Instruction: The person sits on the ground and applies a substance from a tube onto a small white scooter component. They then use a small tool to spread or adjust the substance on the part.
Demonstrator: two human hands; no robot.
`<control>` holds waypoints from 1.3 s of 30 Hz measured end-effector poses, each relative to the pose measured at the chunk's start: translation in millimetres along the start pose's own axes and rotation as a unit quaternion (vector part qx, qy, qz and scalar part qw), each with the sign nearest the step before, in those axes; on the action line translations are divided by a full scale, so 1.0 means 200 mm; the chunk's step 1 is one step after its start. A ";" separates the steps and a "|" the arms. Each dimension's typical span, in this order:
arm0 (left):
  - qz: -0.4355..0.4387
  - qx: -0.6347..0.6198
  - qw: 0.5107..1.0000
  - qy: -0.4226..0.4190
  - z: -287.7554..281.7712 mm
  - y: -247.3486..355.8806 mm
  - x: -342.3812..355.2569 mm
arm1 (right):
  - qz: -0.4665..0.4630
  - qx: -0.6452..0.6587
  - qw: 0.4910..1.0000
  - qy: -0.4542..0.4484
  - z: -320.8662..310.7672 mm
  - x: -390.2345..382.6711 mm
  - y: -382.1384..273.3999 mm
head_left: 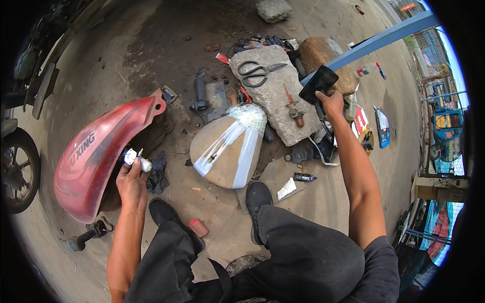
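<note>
My left hand (131, 184) pinches a small silver fuel tap (131, 156) with a flat flange and a pale rounded end. It is held up beside the open inner edge of a red motorcycle fuel tank (88, 156), which lies on the ground. Off to the right, my right hand (332, 105) is closed on a black smartphone (319, 84) with a dark screen. Below the phone is a rough stone slab (298, 123). Black-handled scissors (258, 74) and a pointed tool with a brown handle (294, 111) rest on it.
Between my feet and the slab sits a rounded tan object (204, 141) wrapped with pale tape. A blue metal post (384, 41) slants down beside a brown boulder (323, 55). A small dark bottle (304, 177), a red block (198, 228) and a motorcycle wheel (20, 169) are around.
</note>
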State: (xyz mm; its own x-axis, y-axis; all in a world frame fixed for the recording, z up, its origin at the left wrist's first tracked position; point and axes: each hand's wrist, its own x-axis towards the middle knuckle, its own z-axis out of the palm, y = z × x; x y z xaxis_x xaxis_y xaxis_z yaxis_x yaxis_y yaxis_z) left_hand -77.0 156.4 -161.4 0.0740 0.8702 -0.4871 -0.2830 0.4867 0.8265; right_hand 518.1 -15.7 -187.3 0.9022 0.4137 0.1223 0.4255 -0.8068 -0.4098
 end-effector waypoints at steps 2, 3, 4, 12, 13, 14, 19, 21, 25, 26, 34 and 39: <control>-0.001 -0.001 1.000 0.001 -0.01 0.00 0.00 | 0.033 0.006 0.999 -0.032 0.00 0.01 -0.03; 0.000 -0.001 1.000 0.001 -0.01 0.00 0.00 | 0.049 0.007 0.998 -0.046 0.00 0.01 -0.04; 0.000 -0.001 1.000 0.001 -0.01 -0.01 0.01 | 0.045 -0.003 0.998 -0.038 0.01 0.02 -0.03; 0.000 -0.003 1.000 -0.002 0.00 0.00 0.00 | 0.092 0.080 0.992 0.041 0.05 0.11 0.04; 0.000 -0.002 1.000 -0.001 0.00 0.00 0.00 | 0.084 0.077 0.992 0.046 0.05 0.10 0.03; -0.001 -0.001 1.000 0.000 -0.01 0.00 0.00 | 0.076 0.073 0.993 0.051 0.06 0.08 0.04; 0.000 -0.005 1.000 -0.002 0.00 0.00 0.00 | 0.078 0.084 0.992 0.048 0.04 -0.01 0.06; -0.001 -0.006 1.000 -0.004 -0.01 0.00 0.00 | 0.077 0.068 0.994 0.045 0.03 -0.08 0.04; -0.004 -0.007 1.000 -0.004 -0.01 0.00 0.00 | 0.054 0.060 0.996 0.029 0.03 -0.15 0.05; -0.005 -0.006 1.000 -0.002 -0.01 0.00 0.00 | 0.055 0.061 0.996 0.021 0.03 -0.17 0.05; -0.002 -0.006 1.000 0.001 -0.01 0.00 0.00 | 0.022 0.081 0.996 0.017 0.03 -0.27 0.05; -0.004 -0.009 1.000 -0.001 0.00 0.00 0.00 | -0.021 0.092 0.995 0.038 0.08 -0.27 0.14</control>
State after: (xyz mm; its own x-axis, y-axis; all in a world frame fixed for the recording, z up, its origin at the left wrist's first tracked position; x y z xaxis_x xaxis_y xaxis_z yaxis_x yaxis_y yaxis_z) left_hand -77.4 156.1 -161.3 0.0782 0.8669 -0.4923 -0.2987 0.4916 0.8180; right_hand 479.5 -53.8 -220.6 0.8896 0.4071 0.2070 0.4490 -0.6962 -0.5601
